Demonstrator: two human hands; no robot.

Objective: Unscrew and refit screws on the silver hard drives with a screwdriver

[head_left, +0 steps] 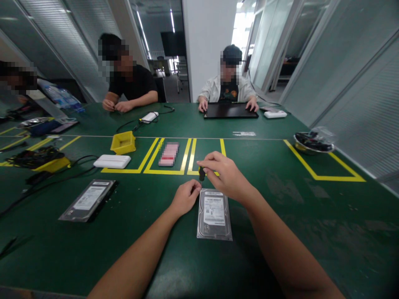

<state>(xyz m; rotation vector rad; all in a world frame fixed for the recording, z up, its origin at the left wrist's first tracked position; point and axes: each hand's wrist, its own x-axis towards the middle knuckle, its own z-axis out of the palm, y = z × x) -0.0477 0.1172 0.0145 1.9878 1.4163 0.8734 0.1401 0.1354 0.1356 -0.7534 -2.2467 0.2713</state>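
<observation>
A silver hard drive with a white label lies flat on the green table. Above its far left corner, my right hand grips a small screwdriver with a black and yellow handle, held upright with the tip down. My left hand is beside that same corner, thumb and fingers pinched near the screwdriver's tip; what is between them, if anything, is too small to make out. A second hard drive rests on the table to the left.
Beyond my hands are a phone, a yellow bin, a white power bank and black cables. A bowl stands far right. Across the table, a person holds a black panel; other people sit to the left.
</observation>
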